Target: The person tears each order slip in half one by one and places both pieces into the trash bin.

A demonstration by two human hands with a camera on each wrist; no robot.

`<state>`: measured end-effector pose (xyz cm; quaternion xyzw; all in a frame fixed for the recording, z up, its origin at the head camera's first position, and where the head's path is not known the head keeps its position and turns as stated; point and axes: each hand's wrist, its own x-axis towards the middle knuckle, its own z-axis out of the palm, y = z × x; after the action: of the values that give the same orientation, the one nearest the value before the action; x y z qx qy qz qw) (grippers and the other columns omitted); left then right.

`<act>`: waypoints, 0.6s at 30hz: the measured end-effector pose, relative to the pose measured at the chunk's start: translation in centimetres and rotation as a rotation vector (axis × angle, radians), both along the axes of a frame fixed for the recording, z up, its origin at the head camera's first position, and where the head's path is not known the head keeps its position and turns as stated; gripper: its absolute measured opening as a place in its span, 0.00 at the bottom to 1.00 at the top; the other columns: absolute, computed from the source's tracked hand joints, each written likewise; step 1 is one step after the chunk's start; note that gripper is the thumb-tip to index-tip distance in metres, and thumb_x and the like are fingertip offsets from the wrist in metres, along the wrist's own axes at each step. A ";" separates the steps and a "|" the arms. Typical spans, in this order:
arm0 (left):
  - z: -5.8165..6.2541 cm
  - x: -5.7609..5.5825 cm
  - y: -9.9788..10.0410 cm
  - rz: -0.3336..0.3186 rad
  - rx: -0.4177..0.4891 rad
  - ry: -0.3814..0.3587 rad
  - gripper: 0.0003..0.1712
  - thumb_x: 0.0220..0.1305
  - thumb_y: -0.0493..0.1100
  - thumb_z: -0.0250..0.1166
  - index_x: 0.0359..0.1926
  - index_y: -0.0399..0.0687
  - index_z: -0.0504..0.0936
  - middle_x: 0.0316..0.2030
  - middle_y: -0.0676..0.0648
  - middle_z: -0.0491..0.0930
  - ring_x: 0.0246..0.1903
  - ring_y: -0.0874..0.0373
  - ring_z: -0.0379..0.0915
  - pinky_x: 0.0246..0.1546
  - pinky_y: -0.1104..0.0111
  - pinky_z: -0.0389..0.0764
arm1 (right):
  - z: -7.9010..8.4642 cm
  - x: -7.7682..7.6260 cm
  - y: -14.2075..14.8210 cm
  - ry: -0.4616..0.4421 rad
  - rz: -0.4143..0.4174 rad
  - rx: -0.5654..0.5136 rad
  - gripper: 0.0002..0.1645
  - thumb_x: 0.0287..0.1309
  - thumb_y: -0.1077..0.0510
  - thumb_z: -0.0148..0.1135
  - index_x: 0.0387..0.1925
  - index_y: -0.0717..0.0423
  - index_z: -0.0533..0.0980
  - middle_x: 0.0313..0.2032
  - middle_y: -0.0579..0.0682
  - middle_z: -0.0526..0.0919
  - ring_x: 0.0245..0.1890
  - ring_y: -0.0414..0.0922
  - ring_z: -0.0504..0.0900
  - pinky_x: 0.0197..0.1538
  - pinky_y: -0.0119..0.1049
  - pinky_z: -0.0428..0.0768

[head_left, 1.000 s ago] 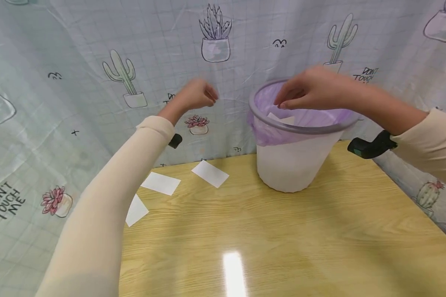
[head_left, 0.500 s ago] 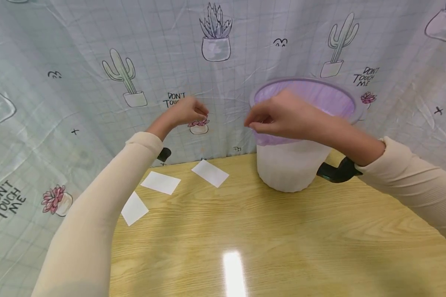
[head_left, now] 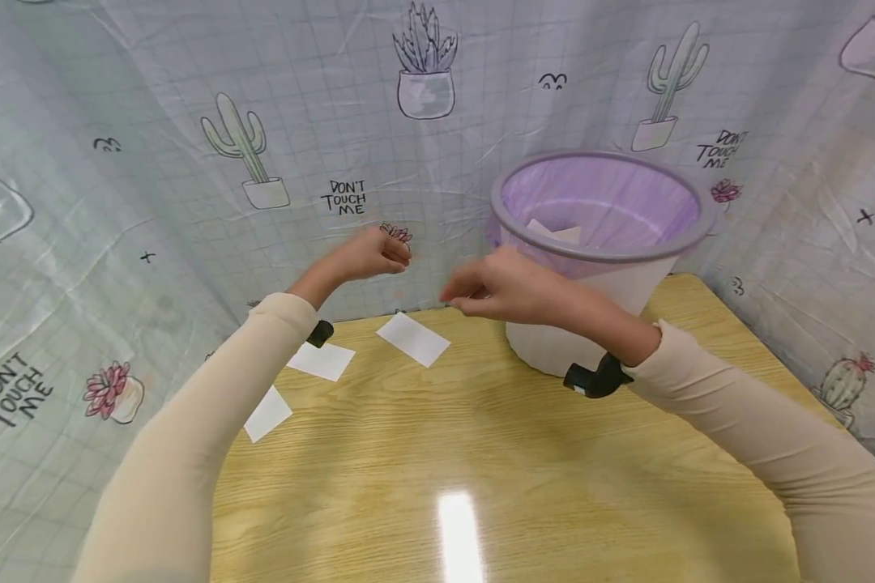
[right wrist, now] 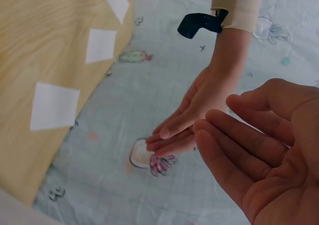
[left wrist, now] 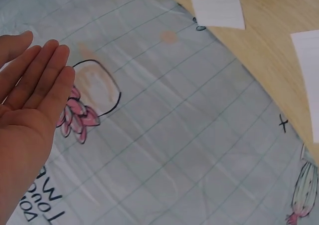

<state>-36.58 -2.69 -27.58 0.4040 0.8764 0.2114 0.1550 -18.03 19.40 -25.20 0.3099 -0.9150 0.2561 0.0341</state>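
My left hand (head_left: 370,254) hovers above the back of the table with loosely bent fingers and holds nothing. In the left wrist view its palm and fingers (left wrist: 42,85) are bare. My right hand (head_left: 506,287) hangs in the air in front of the bin's left side, and the right wrist view shows nothing in its relaxed fingers (right wrist: 234,170). Below the hands lies a white paper slip (head_left: 413,340). A second slip (head_left: 324,361) is partly hidden by the left wrist camera, and a third slip (head_left: 268,414) lies nearer, partly behind the left sleeve.
A white waste bin (head_left: 554,344) with a purple liner (head_left: 612,186) stands at the back right of the wooden table (head_left: 408,486). Pale paper pieces (head_left: 554,232) show inside it. A cactus-print curtain (head_left: 467,129) hangs along the back and sides.
My right hand has come from over the bin's mouth leftward and down to beside it. The left hand has sunk lower and slightly left. The slips on the table have not moved.
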 end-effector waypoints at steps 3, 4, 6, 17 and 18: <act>-1.3 0.1 -0.4 -0.007 0.015 -0.012 0.19 0.70 0.34 0.63 0.58 0.28 0.81 0.54 0.33 0.83 0.55 0.42 0.81 0.56 0.56 0.81 | -1.7 -0.7 -0.4 -0.013 0.018 -0.037 0.11 0.66 0.62 0.61 0.45 0.57 0.87 0.42 0.47 0.90 0.39 0.41 0.89 0.45 0.33 0.85; -1.8 0.1 -0.6 -0.014 0.016 -0.007 0.18 0.70 0.33 0.64 0.58 0.28 0.81 0.54 0.33 0.83 0.55 0.42 0.81 0.56 0.56 0.81 | -2.3 -0.9 -0.4 -0.010 0.021 -0.043 0.11 0.66 0.62 0.62 0.45 0.57 0.87 0.42 0.48 0.90 0.39 0.41 0.89 0.45 0.33 0.85; -3.0 0.0 -1.0 -0.019 0.032 -0.022 0.18 0.69 0.32 0.64 0.58 0.27 0.80 0.53 0.32 0.83 0.55 0.41 0.81 0.55 0.56 0.82 | -3.7 -1.5 -0.6 -0.012 0.018 -0.042 0.12 0.66 0.63 0.61 0.45 0.57 0.87 0.43 0.48 0.90 0.39 0.42 0.89 0.45 0.33 0.85; -11.2 -0.2 -3.2 -0.032 0.128 -0.106 0.19 0.66 0.29 0.66 0.58 0.29 0.80 0.55 0.29 0.80 0.57 0.36 0.78 0.59 0.54 0.79 | -12.9 -5.7 -2.9 0.028 -0.083 0.040 0.12 0.67 0.62 0.62 0.48 0.60 0.85 0.45 0.53 0.89 0.43 0.48 0.88 0.47 0.38 0.85; -11.7 -0.2 -3.2 -0.032 0.130 -0.106 0.19 0.66 0.29 0.66 0.58 0.29 0.79 0.56 0.29 0.80 0.58 0.36 0.77 0.60 0.53 0.78 | -13.6 -6.0 -3.0 0.029 -0.103 0.052 0.12 0.67 0.62 0.63 0.48 0.60 0.85 0.46 0.53 0.89 0.44 0.48 0.88 0.47 0.38 0.85</act>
<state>-36.78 -5.92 -39.27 0.4155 0.8447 0.2866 0.1779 -24.05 16.42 -38.81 0.2666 -0.9355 0.2258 0.0522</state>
